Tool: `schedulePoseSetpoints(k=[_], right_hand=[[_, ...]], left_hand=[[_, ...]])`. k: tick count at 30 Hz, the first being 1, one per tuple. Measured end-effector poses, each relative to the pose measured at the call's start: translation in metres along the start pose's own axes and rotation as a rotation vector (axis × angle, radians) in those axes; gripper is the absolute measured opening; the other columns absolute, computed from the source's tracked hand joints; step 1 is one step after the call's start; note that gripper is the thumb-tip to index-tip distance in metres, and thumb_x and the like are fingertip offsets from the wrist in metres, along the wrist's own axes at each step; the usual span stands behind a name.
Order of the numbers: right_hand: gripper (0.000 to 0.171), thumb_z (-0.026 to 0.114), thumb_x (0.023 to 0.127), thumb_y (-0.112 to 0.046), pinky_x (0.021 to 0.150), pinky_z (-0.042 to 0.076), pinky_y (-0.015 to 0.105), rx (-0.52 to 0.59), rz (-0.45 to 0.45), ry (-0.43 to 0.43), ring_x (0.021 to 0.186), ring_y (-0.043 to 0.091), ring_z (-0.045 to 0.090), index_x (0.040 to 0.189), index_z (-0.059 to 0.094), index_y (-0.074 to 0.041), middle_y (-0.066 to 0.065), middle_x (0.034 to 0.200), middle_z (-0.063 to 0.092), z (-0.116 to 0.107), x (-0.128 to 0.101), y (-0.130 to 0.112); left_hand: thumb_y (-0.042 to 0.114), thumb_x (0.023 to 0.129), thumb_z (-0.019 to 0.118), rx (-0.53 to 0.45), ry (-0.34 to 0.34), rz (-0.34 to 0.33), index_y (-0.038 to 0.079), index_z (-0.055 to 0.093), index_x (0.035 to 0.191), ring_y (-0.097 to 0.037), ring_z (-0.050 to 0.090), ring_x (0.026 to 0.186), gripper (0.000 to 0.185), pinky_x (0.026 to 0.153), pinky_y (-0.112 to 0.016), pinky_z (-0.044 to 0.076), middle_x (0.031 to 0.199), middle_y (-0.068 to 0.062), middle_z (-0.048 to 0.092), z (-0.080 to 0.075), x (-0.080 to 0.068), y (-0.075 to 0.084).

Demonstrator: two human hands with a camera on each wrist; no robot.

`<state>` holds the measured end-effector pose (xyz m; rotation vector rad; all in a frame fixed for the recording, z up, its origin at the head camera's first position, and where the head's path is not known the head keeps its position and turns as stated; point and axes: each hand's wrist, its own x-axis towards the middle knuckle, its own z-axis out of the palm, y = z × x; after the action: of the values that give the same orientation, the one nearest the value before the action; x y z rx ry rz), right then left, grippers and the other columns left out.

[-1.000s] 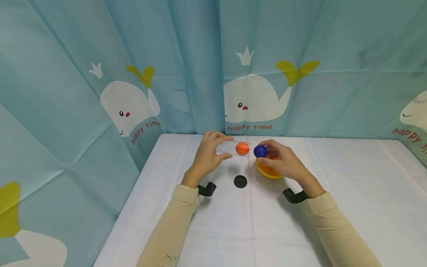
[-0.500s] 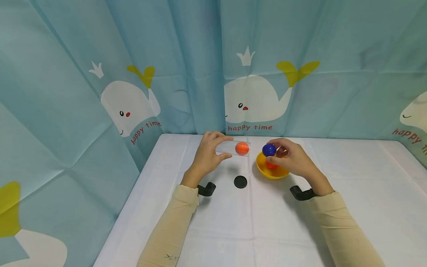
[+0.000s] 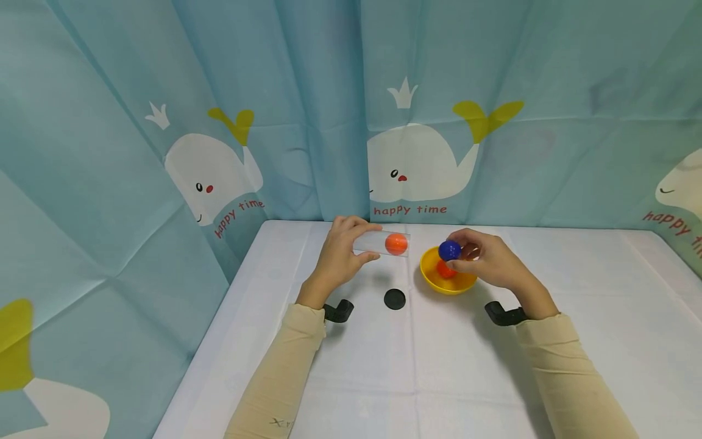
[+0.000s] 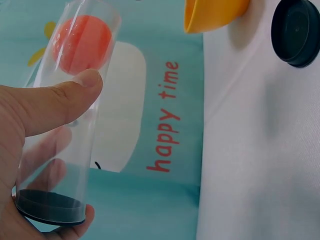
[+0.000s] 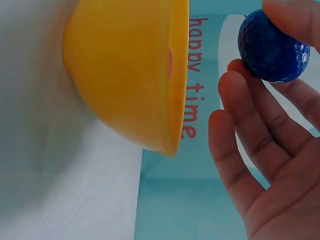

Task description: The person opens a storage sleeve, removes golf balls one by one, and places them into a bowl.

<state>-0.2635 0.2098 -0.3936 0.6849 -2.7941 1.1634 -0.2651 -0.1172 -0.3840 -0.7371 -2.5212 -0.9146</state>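
My left hand [image 3: 336, 256] grips clear tube [image 3: 381, 244] level above table, orange ball [image 3: 396, 244] at its open end. My right hand [image 3: 485, 259] pinches blue golf ball [image 3: 450, 250] over yellow bowl [image 3: 445, 281]. Step: loading tube. Next: align blue ball with tube mouth.

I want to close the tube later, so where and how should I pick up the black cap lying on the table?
Take the black cap by its rim, coming straight down from above. It lies flat on the white table as a low round disc, apart from the yellow bowl, so thumb and finger can probably pinch opposite edges; a side approach would likely just push it along.
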Motion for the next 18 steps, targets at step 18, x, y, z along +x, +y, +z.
schedulePoseSetpoints(k=[18], right_hand=[[0.042,0.082,0.084,-0.012,0.087,0.054,0.031,-0.028,0.031,-0.058,0.098,0.025,0.062,0.123,0.068,-0.006,0.008,0.109,0.072,0.0014,0.0008,0.0103]], left_hand=[[0.016,0.079,0.089,-0.021,0.008,-0.006,0.017,0.072,0.126,-0.027,0.050,0.116,0.050,0.097,-0.044,0.048,0.120,-0.005,0.066,0.0023,0.0006,-0.0026]])
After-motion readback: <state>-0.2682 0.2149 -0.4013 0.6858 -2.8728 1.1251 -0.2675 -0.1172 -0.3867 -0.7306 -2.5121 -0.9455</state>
